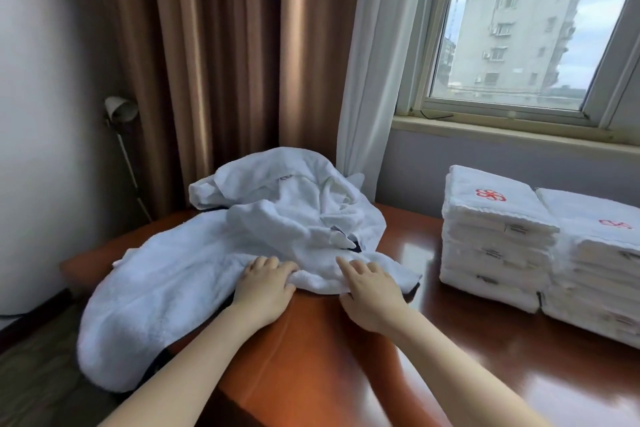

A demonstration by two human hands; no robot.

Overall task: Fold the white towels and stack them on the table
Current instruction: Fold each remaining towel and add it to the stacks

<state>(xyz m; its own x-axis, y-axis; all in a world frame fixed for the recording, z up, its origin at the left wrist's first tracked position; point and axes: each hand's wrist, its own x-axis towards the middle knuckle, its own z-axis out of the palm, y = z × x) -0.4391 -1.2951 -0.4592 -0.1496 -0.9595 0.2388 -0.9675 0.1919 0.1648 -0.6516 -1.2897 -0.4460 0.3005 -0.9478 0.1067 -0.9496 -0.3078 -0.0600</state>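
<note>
A heap of crumpled white towels lies on the left part of the brown wooden table, one towel hanging over the table's left edge. My left hand grips the near edge of the heap, its fingertips curled into the cloth. Just to its right, my right hand lies on the same edge with the fingers fairly straight and the thumb under the hem. Two stacks of folded white towels with red logos stand side by side at the right of the table.
Brown curtains and a white sheer hang behind the heap. A window is at the back right. A floor lamp stands by the left wall. Bare tabletop shows between my arms and the stacks.
</note>
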